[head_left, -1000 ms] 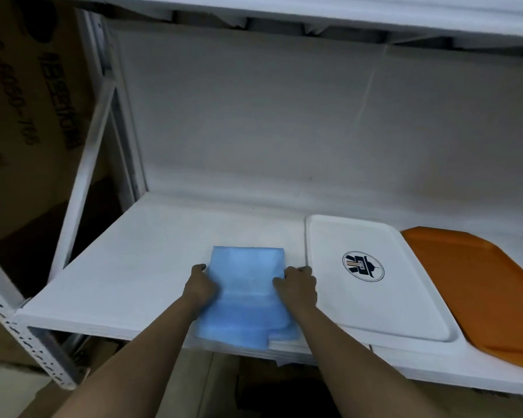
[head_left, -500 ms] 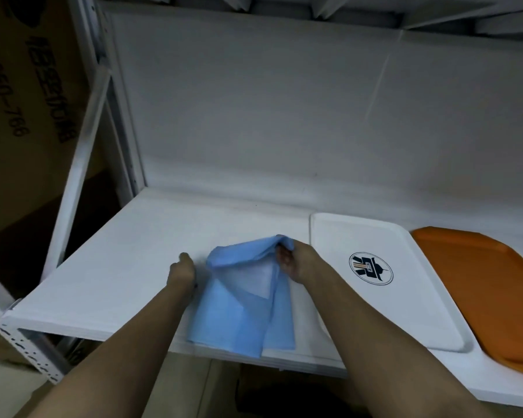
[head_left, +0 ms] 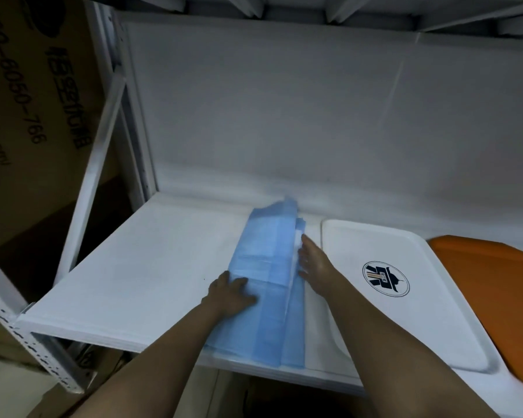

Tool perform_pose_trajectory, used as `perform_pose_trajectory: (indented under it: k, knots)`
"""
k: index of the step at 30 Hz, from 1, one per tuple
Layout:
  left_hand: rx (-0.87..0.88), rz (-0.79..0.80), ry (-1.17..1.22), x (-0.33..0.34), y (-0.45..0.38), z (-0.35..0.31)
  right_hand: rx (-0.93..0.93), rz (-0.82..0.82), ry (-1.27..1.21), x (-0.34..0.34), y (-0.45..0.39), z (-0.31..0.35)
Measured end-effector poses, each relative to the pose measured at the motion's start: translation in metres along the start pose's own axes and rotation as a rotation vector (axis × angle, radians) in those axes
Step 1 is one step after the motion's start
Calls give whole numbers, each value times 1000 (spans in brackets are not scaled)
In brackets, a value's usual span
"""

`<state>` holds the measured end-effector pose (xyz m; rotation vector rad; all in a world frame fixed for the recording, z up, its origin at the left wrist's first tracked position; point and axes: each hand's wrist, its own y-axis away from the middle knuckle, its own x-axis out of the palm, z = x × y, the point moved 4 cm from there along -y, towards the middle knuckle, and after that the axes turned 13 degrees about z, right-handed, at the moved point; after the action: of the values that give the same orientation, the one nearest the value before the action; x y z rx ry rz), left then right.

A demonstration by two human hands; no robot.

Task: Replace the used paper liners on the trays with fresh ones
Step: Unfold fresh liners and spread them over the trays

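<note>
A folded blue paper liner [head_left: 266,267] lies on the white shelf [head_left: 151,267], partly unfolded toward the back wall and hanging a little over the front edge. My left hand [head_left: 233,294] rests flat on its left side, fingers spread. My right hand [head_left: 313,263] touches the liner's right edge with straight fingers. To the right lies a white tray [head_left: 405,297] with a round logo and no liner on it. An orange tray [head_left: 495,285] lies beyond it at the right edge of the view.
The shelf sits in a white metal rack with a slanted brace [head_left: 97,164] at the left. A brown cardboard box [head_left: 27,101] stands beside the rack. Another shelf [head_left: 314,4] is close overhead.
The liner has been unfolded away from me and now reaches toward the back wall. My right hand let go of the lifted flap and lies along the liner's right edge. My left hand moved onto the liner.
</note>
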<state>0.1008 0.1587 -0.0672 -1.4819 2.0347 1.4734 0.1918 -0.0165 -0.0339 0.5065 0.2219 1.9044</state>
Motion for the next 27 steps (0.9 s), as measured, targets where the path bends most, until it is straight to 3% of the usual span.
perform_pose_trajectory:
  k: [3, 9, 15, 18, 20, 24, 27]
  knots:
    - [-16, 70, -121, 17, -3, -4, 80, 38, 37, 4, 4, -19]
    - [-62, 27, -214, 22, 3, -17, 35, -166, 66, 3, 4, -38]
    - [-36, -6, -219, 17, 10, -33, 125, 0, 339, 14, 18, -50]
    - [37, 4, -2, 16, 13, -39, -15, 3, 544, 33, 17, -33]
    - [98, -13, 165, 6, 17, -43, -82, 45, 543, 55, 24, -18]
    - [149, -116, 513, -24, 26, -39, 1, 268, 299, 83, 31, -7]
    - [109, -40, 844, -43, 33, -22, -16, 521, 56, 98, 32, -4]
